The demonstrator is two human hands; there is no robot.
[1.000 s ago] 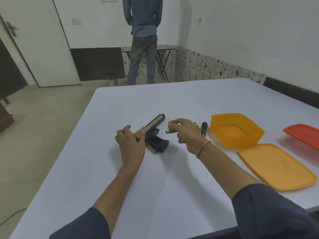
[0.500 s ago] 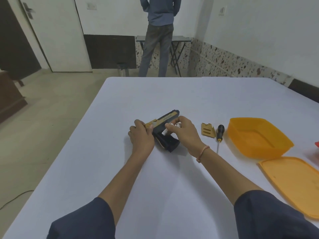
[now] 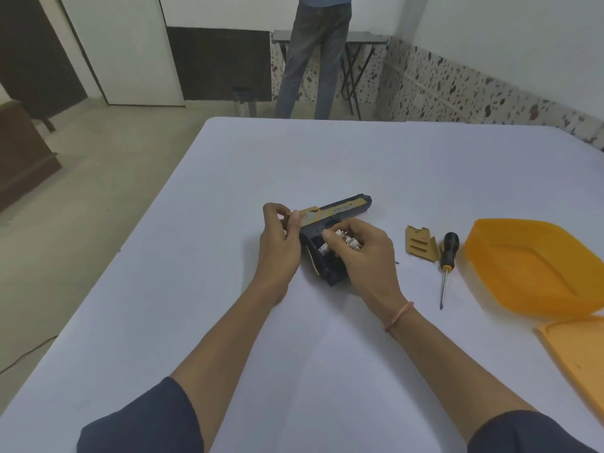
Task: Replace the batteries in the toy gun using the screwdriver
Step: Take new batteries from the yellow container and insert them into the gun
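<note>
1. The toy gun (image 3: 343, 209) lies on its side on the white table (image 3: 228, 322), grip end toward the person; the left hand (image 3: 281, 237) pinches its rear end between thumb and fingers, pinning it in place.
2. The right hand (image 3: 362, 253) curls round a small cluster of batteries (image 3: 349, 242) directly over the open cavity in the grip; one pale cell seems to sit inside the cavity, though the fingers hide most of it.
3. The step in hand is, I judge, seating the cells; feed them one at a time rather than as a bunch; match each to the polarity marks; push the flat end against its spring first, then press the other end down; keep the left hand firm so the gun does not skid.
4. The tan cover (image 3: 420, 248) and the screwdriver (image 3: 447, 256) lie just beside each other, right of the gun and apart from it; a dark speck near the cover may be the screw, too small to tell; avoid brushing it away.
</note>
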